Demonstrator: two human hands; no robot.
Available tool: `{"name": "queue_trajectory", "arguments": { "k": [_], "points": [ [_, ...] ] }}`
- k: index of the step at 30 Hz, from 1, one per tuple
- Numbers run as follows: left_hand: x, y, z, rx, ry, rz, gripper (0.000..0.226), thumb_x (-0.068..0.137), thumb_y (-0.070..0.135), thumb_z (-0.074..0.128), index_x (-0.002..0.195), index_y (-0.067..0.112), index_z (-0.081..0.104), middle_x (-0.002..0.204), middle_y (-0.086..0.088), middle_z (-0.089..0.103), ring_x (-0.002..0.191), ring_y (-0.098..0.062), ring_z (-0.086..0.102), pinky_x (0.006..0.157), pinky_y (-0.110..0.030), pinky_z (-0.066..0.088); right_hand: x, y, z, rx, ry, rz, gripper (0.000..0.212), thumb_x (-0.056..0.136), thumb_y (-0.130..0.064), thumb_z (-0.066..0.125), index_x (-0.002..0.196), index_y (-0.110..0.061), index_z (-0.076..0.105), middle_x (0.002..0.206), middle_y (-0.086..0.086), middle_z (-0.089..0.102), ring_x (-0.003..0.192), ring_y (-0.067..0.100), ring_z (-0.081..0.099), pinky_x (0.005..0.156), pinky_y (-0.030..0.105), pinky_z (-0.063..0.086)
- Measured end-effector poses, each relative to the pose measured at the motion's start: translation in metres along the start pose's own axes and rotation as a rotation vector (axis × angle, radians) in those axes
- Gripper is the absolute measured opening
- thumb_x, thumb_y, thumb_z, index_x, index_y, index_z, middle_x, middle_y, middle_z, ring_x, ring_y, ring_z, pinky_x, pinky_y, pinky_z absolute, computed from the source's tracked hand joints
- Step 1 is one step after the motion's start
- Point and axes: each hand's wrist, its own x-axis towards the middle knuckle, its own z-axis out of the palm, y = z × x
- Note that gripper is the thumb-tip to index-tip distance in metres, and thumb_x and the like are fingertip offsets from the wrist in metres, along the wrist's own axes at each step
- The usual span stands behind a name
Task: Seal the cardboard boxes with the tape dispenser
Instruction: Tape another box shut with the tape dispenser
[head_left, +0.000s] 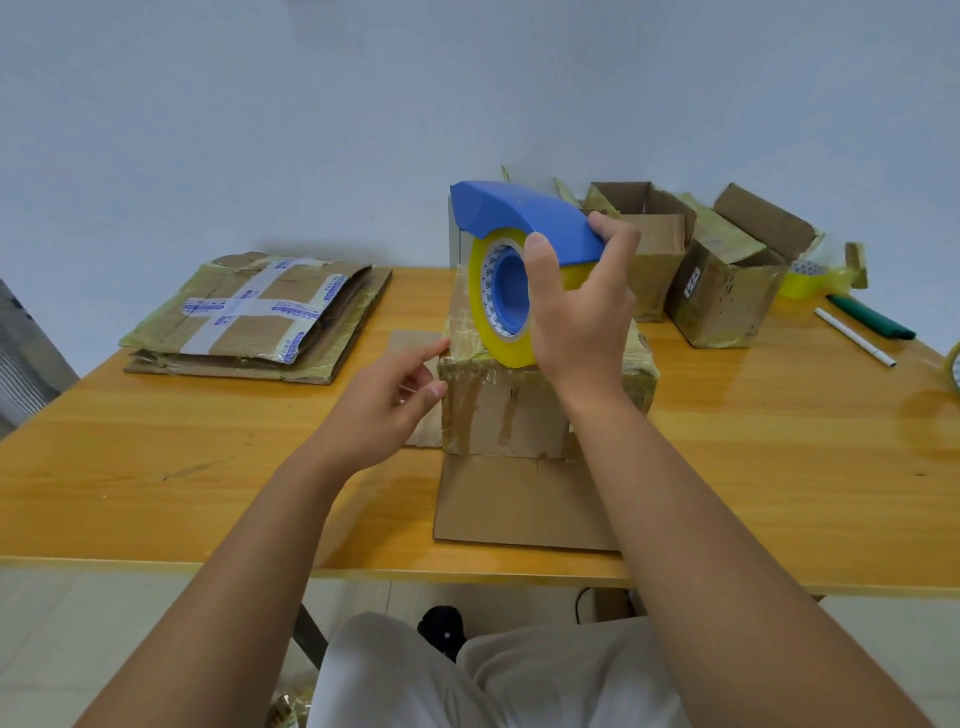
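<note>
A small cardboard box (506, 415) stands mid-table, its top flaps closed and its lower front flap lying flat toward me. My right hand (582, 312) grips the blue tape dispenser (514, 213) with its yellow tape roll (498, 332), the roll resting on the box's top near the front edge. My left hand (387, 400) touches the box's upper left corner with its fingertips, fingers loosely bent.
The box sits on an orange wooden table (208, 467). Flattened taped boxes (260, 312) lie at the back left. Two open boxes (727, 270) stand at the back right, with a spare tape roll (805, 278), a green marker (872, 317) and a white pen (854, 338) beside them.
</note>
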Motion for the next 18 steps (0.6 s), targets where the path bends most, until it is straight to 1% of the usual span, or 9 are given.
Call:
{"name": "queue_trajectory", "arguments": {
  "k": [2, 4, 7, 11, 15, 18],
  "points": [
    [-0.001, 0.002, 0.0, -0.031, -0.021, -0.001, 0.052, 0.096, 0.017, 0.062, 0.142, 0.033, 0.043, 0.092, 0.009, 0.062, 0.09, 0.0, 0.059, 0.08, -0.006, 0.043, 0.0, 0.0, 0.0, -0.001, 0.0, 0.0, 0.047, 0.093, -0.035, 0.062, 0.126, -0.007, 0.045, 0.09, -0.021, 0.051, 0.077, -0.016, 0.057, 0.055, 0.005, 0.042],
    [-0.002, 0.001, 0.0, -0.068, -0.045, -0.01, 0.055, 0.096, 0.012, 0.062, 0.14, 0.037, 0.041, 0.093, 0.011, 0.063, 0.093, 0.0, 0.061, 0.081, -0.006, 0.043, 0.0, 0.0, 0.0, -0.001, -0.001, 0.0, 0.047, 0.092, -0.036, 0.062, 0.125, -0.008, 0.045, 0.09, -0.021, 0.052, 0.077, -0.016, 0.057, 0.056, 0.005, 0.041],
    [-0.001, -0.002, -0.003, -0.074, -0.046, -0.022, 0.052, 0.098, 0.008, 0.056, 0.138, 0.04, 0.045, 0.094, 0.013, 0.065, 0.095, -0.001, 0.061, 0.083, -0.008, 0.043, 0.0, 0.0, 0.0, -0.001, -0.011, 0.007, 0.047, 0.092, -0.037, 0.062, 0.125, -0.009, 0.044, 0.091, -0.018, 0.054, 0.077, -0.014, 0.058, 0.056, 0.005, 0.041],
    [0.003, -0.008, -0.008, -0.006, -0.038, -0.014, 0.04, 0.1, 0.024, 0.056, 0.136, 0.042, 0.052, 0.095, 0.012, 0.066, 0.093, -0.004, 0.062, 0.081, -0.016, 0.046, 0.0, 0.0, 0.0, -0.006, -0.012, 0.008, 0.047, 0.093, -0.037, 0.062, 0.126, -0.009, 0.044, 0.092, -0.018, 0.054, 0.078, -0.014, 0.057, 0.057, 0.005, 0.041],
    [0.006, -0.009, -0.006, 0.067, -0.005, 0.028, 0.037, 0.097, 0.028, 0.06, 0.133, 0.037, 0.055, 0.092, 0.01, 0.066, 0.09, -0.001, 0.061, 0.074, -0.005, 0.042, 0.0, -0.001, -0.001, -0.013, -0.017, 0.008, 0.048, 0.093, -0.038, 0.061, 0.127, -0.009, 0.044, 0.092, -0.018, 0.053, 0.078, -0.012, 0.058, 0.057, 0.006, 0.042],
    [0.007, -0.007, -0.003, 0.059, 0.036, 0.039, 0.036, 0.096, 0.027, 0.064, 0.13, 0.034, 0.058, 0.092, 0.013, 0.068, 0.089, 0.001, 0.062, 0.075, -0.005, 0.043, 0.0, -0.001, 0.0, -0.014, -0.016, 0.008, 0.048, 0.092, -0.038, 0.061, 0.127, -0.009, 0.044, 0.091, -0.018, 0.053, 0.078, -0.013, 0.057, 0.057, 0.006, 0.042]
  ]
}}
